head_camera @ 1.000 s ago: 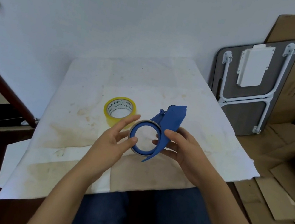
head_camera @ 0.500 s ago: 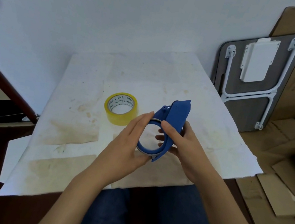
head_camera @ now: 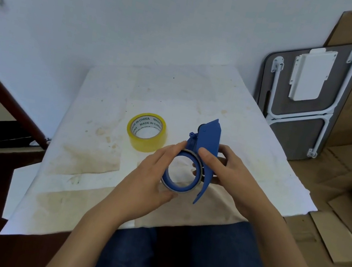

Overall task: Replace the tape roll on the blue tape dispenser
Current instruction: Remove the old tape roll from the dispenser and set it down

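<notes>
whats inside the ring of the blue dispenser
Nothing fills the blue tape dispenser ring; stained paper and right hand fingertips show through. The left hand covers its left rim.

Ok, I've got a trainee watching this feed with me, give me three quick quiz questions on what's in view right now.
1. True or false: the yellow tape roll is mounted on the blue dispenser.
2. Which hand grips the dispenser's body? A) left hand B) right hand C) neither
3. Fill in: the yellow tape roll lies on the stained white ____.

Key
1. False: it lies flat on the sheet, apart from both hands.
2. B: the left hand is at the ring-shaped hub.
3. Sheet.
</notes>
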Available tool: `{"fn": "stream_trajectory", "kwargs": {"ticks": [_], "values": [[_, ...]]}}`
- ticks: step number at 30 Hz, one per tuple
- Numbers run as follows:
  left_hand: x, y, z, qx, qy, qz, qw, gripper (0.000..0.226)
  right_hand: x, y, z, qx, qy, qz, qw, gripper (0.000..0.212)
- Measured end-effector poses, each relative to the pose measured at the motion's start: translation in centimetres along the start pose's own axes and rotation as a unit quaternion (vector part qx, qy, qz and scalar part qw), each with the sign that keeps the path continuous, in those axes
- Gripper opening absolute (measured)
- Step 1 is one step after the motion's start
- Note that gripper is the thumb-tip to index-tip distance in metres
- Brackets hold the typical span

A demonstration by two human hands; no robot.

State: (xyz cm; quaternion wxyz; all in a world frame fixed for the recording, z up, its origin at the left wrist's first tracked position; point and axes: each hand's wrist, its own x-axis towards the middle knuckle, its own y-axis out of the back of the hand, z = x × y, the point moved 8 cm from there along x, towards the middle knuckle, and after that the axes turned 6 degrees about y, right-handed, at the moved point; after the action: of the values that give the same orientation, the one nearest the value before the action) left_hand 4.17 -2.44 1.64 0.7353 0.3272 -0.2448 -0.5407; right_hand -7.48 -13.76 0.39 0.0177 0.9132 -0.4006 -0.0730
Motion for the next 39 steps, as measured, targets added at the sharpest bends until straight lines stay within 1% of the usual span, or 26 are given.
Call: {"fn": "stream_trajectory", "kwargs": {"ticks": [2,5,7,10,15,17,20,24,27,30,35,39], "values": [[0.0,-0.1,0.1,0.009,0.001,0.016,1.000,0.097,0.0,-0.1,0.2,0.020,-0.006,0.012,1.000,0.070],[0.2,-0.5,0.9,-0.013,0.002,0.042,0.999,0.098,0.2,-0.1,0.8,0.069,-0.016,0.035,0.997,0.059],[0.4,-1.0,1.3,-0.033,0.003,0.047,0.998,0.098,0.3,-0.1,0.8,0.083,-0.019,0.043,0.995,0.053],[0.5,-1.5,1.3,-0.035,0.011,0.054,0.998,0.097,0.3,0.2,0.3,0.070,-0.018,0.042,0.996,0.052],[0.4,-0.4,0.4,-0.006,0.025,0.066,0.997,0.097,0.0,1.2,0.1,0.030,-0.019,0.024,0.999,0.042],[0.4,0.0,0.4,0.003,0.027,0.064,0.998,0.099,0.0,1.2,0.2,0.040,-0.027,0.017,0.999,0.041],[0.4,0.0,0.9,0.003,0.019,0.067,0.998,0.101,0.0,0.9,0.2,0.059,-0.035,0.007,0.998,0.042],[0.4,0.3,1.4,-0.006,0.025,0.111,0.993,0.097,-0.1,0.5,0.4,0.083,-0.044,-0.014,0.995,0.061],[0.3,0.5,1.6,-0.007,0.026,0.139,0.990,0.097,0.0,0.7,0.7,0.106,-0.053,-0.010,0.993,0.066],[0.3,0.7,1.2,-0.029,0.036,0.147,0.988,0.102,-0.1,0.8,1.0,0.137,-0.067,-0.018,0.988,0.064],[0.5,0.8,0.9,-0.036,0.043,0.143,0.988,0.102,-0.3,0.5,1.0,0.197,-0.075,-0.029,0.977,0.048],[0.6,0.7,0.5,-0.035,0.045,0.136,0.989,0.099,-0.4,0.3,1.0,0.226,-0.070,-0.028,0.971,0.051]]}}
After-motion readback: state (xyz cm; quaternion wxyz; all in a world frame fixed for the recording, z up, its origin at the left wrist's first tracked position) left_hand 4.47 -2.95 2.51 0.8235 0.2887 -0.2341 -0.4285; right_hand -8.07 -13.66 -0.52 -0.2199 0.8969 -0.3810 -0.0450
